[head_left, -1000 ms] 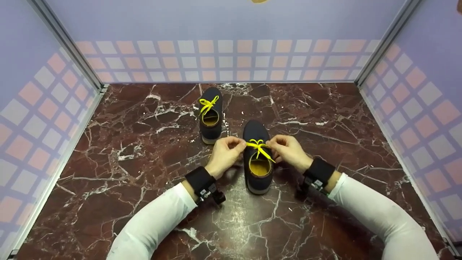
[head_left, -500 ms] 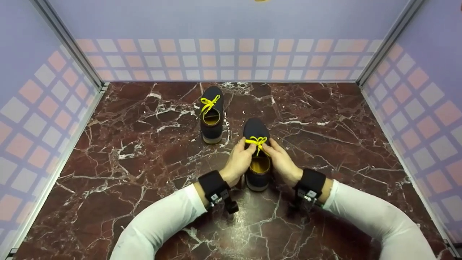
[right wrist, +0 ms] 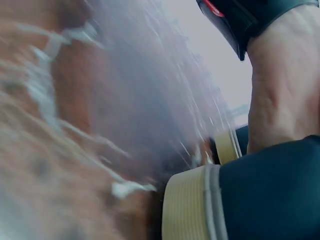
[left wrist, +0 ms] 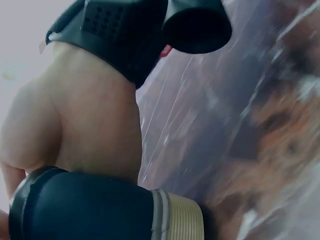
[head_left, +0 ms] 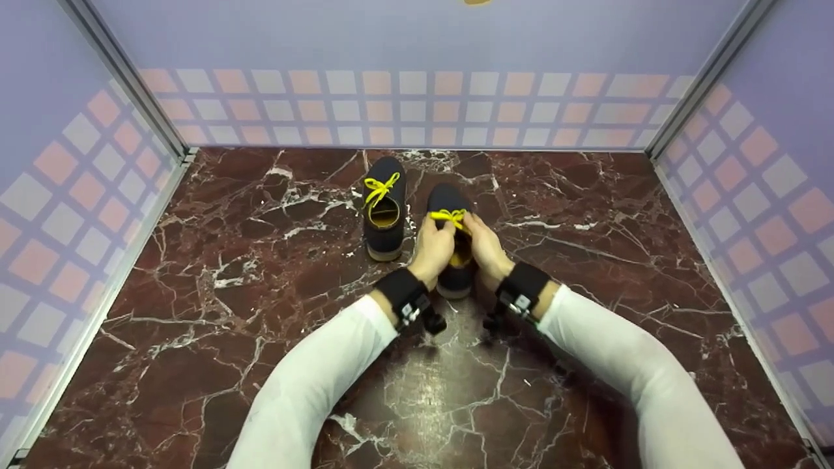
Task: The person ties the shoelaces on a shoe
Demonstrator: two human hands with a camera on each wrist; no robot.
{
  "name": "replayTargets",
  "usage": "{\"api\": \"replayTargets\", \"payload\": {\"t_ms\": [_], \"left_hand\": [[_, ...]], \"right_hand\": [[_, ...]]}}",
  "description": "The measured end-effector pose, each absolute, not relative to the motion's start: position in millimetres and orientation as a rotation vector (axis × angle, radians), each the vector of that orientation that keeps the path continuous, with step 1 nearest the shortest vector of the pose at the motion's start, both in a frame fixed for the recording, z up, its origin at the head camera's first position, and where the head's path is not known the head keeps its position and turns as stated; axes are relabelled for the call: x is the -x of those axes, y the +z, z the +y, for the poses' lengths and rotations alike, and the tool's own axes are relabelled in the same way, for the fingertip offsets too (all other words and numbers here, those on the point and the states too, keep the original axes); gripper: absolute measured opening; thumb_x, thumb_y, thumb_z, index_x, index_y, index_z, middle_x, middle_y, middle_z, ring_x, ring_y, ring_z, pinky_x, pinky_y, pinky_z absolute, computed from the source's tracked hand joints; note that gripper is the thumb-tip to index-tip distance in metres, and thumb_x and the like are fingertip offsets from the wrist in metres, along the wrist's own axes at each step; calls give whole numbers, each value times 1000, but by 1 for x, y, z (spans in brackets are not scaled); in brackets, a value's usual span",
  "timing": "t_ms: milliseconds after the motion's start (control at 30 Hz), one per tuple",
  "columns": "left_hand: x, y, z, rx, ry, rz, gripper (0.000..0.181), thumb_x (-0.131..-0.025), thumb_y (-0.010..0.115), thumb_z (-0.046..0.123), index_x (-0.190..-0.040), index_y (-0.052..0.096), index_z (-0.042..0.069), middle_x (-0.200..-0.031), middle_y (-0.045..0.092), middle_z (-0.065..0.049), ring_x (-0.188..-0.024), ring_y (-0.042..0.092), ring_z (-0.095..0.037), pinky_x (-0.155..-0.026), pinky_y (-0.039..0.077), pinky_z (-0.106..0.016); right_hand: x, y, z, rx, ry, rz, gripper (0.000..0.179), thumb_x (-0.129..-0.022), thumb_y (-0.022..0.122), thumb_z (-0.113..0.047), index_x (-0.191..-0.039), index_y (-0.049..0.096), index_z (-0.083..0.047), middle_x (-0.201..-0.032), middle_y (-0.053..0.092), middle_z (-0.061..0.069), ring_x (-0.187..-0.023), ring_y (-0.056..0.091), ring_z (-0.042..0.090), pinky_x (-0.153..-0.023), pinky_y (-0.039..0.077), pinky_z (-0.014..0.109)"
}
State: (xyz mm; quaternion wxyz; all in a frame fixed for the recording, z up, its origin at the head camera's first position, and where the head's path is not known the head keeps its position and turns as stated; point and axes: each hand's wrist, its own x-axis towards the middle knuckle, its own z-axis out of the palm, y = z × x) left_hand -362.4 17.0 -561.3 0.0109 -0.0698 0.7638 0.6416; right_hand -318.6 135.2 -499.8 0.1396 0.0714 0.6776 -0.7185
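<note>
Both hands grip a dark sneaker (head_left: 447,197) with a yellow lining and a pale sole. My left hand (head_left: 432,251) holds its left side, and my right hand (head_left: 487,246) its right side. The thumbs lie over the upper near the yellow laces (head_left: 448,215), which are tied in a bow. In the left wrist view, the sneaker's heel (left wrist: 100,207) shows below the hand; the fingers are mostly hidden. The right wrist view has the heel's ribbed sole (right wrist: 185,205) up close. A matching sneaker (head_left: 384,236), also tied in yellow, stands just to the left, toe pointing away.
Under the shoes lies a dark red marbled tabletop (head_left: 273,365) with white veins. A lilac back wall (head_left: 417,39) with pink and white squares closes off the far edge, and similar walls rise left and right. Each wrist wears a black camera band (head_left: 523,286).
From pinching the lace bow's ends, both hands have come down round the sneaker's sides. The sneaker has moved forward and slightly left, closer to the other one.
</note>
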Motion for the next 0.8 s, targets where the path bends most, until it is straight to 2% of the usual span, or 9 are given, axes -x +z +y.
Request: {"api": "replayTargets", "payload": {"t_ms": [100,167,267,333,400,500,800], "left_hand": [[389,-570,17,253,1940,2451,58,-109,56,25,-164,53,7,-167,59,-12,-158,54,-25,-134,41,-38],[397,-568,17,282,1890,2486,61,-109,56,25,-166,50,5,-169,56,-14,-161,51,-27,-136,39,-38],[404,-560,19,334,1800,2528,66,-108,53,26,-170,44,2,-172,52,-16,-163,48,-30,-138,37,-39],[408,-557,20,356,1738,2562,69,-108,52,26,-171,42,1,-172,52,-18,-163,47,-32,-138,37,-40],[411,-552,21,373,1699,2579,70,-107,51,26,-172,40,0,-172,51,-19,-163,47,-33,-138,37,-41],[412,-545,22,390,1665,2594,71,-107,51,26,-171,39,-1,-171,51,-20,-161,49,-35,-136,39,-42],[413,-536,21,420,1663,2535,75,-107,50,26,-175,31,0,-177,43,-19,-165,45,-34,-138,36,-41]], "right_hand": [[333,-500,131,-204,-2148,1887,67,-122,34,-41,-178,26,-7,-188,25,9,-170,30,22,-139,30,36],[341,-500,129,-209,-2167,1877,61,-122,34,-44,-172,40,-8,-179,40,9,-155,47,21,-129,41,32],[349,-501,127,-217,-2190,1818,54,-122,33,-48,-153,57,-10,-152,60,5,-127,61,16,-109,51,27],[353,-501,126,-230,-2217,1778,51,-121,35,-50,-136,64,-11,-128,66,1,-108,65,13,-96,53,24],[356,-501,125,-249,-2237,1738,49,-120,38,-53,-123,67,-13,-113,67,-2,-98,66,12,-89,55,24],[360,-499,124,-272,-2244,1721,49,-119,41,-56,-117,68,-15,-108,68,-2,-96,66,12,-88,55,23],[366,-501,124,-278,-2223,1693,52,-118,40,-59,-122,68,-15,-115,66,0,-103,66,14,-94,55,25]]}}
